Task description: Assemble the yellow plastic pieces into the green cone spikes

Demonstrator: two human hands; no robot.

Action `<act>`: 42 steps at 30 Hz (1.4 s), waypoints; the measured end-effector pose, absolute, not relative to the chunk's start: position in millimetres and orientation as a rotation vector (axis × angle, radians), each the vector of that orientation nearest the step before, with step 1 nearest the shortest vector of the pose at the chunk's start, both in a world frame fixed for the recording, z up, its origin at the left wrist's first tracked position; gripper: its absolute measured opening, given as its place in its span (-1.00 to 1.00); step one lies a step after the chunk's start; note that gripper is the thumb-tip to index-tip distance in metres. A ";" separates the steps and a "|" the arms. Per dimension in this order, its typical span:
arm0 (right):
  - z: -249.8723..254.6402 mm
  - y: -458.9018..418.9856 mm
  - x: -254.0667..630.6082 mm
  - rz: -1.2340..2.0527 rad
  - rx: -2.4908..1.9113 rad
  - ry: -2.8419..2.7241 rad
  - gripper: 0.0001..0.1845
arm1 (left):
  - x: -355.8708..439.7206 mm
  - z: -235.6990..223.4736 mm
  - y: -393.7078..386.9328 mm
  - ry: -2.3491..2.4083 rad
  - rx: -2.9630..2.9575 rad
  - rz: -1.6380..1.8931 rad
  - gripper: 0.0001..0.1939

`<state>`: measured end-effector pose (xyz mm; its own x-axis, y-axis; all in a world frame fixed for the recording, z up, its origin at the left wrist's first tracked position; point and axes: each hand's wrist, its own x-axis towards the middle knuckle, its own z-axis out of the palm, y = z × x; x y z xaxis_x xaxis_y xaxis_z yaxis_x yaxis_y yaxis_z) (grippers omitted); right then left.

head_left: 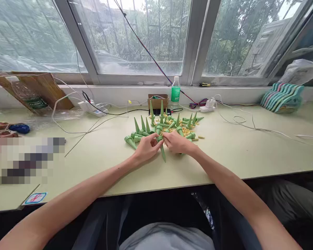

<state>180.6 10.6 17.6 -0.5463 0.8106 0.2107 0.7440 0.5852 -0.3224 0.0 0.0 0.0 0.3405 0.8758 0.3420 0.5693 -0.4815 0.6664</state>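
Note:
My left hand (148, 147) pinches a green plastic spike (162, 152) by its wide collar, its pointed tip toward me. Against the same collar, my right hand (175, 141) has its fingertips pressed together; what they hold, if anything, is too small to make out. Behind both hands spreads a pile of similar green spikes (142, 123), some standing tip up and others lying on their sides. Small yellow pegs (201, 137) are scattered among them and at the pile's right edge.
A small cardboard box (158, 100) and a green-labelled bottle (175, 91) stand behind the pile. White cables (67, 131) and power strips (96, 110) lie across the table (240, 156). Light-blue plastic pieces (282, 98) are stacked at the right. A cardboard sheet and another bottle (32, 97) are at the left.

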 end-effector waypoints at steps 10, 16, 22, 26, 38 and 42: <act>17.4 10.2 180.9 0.293 -1.271 -2.477 -0.82 | 2.1 4.9 -2.1 1.249 2.168 0.947 -0.69; 15.9 10.3 181.5 0.296 -1.261 -2.469 -0.82 | 1.4 3.7 -1.6 1.240 2.176 0.942 -0.70; 15.4 10.2 181.6 0.300 -1.251 -2.464 -0.82 | 1.3 3.2 -1.5 1.241 2.180 0.946 -0.71; 17.5 9.2 181.2 0.295 -1.281 -2.483 -0.83 | 1.2 3.7 -1.7 1.233 2.181 0.940 -0.71; 27.9 2.9 180.3 0.281 -1.375 -2.585 -0.80 | 0.4 5.6 -2.3 1.213 2.205 0.893 -0.71; 31.2 1.2 180.0 0.277 -1.386 -2.607 -0.80 | 0.3 6.1 -2.3 1.213 2.212 0.882 -0.71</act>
